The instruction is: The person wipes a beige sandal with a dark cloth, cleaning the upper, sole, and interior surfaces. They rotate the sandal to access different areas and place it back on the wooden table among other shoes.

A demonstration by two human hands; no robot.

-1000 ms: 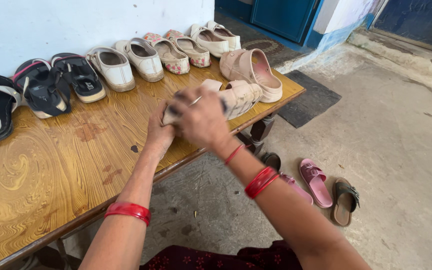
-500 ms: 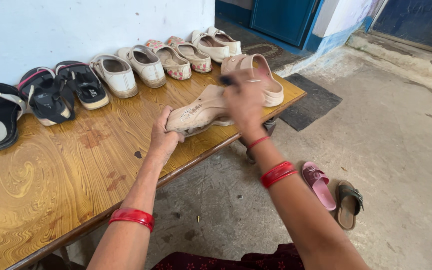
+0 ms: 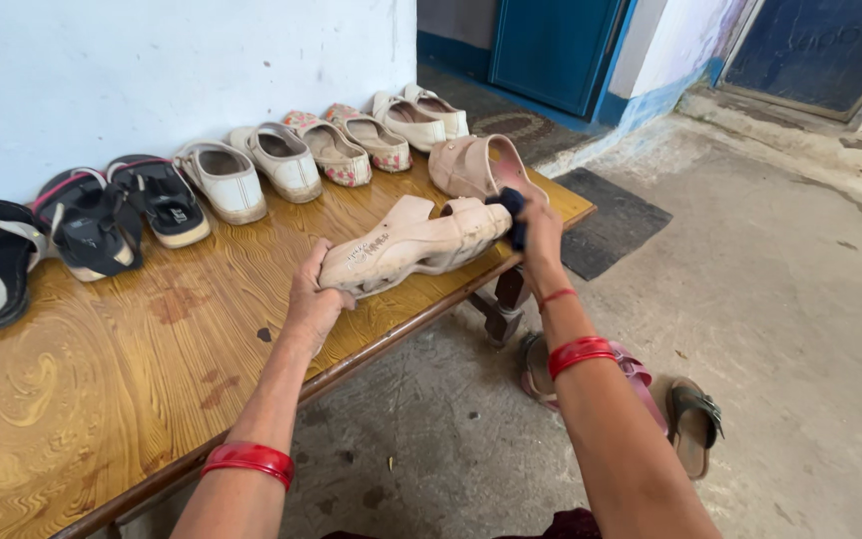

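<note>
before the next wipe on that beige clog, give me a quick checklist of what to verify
1. Left hand holds the beige clog by one end: ok.
2. Clog tilted on its side over the wooden table: ok.
3. Right hand presses a dark cloth against the clog's far end: ok.
4. How firm the left grip is: cannot tell.
5. Matching clog behind lies apart from the held one: ok.
6. Sandals on the floor near the right arm: ok, out of the way.

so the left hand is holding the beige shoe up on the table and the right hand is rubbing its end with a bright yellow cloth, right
Not quite. The head view shows the cloth in the right hand is dark, near black, not bright yellow. The rest holds: the left hand holds the beige shoe over the table.
</note>
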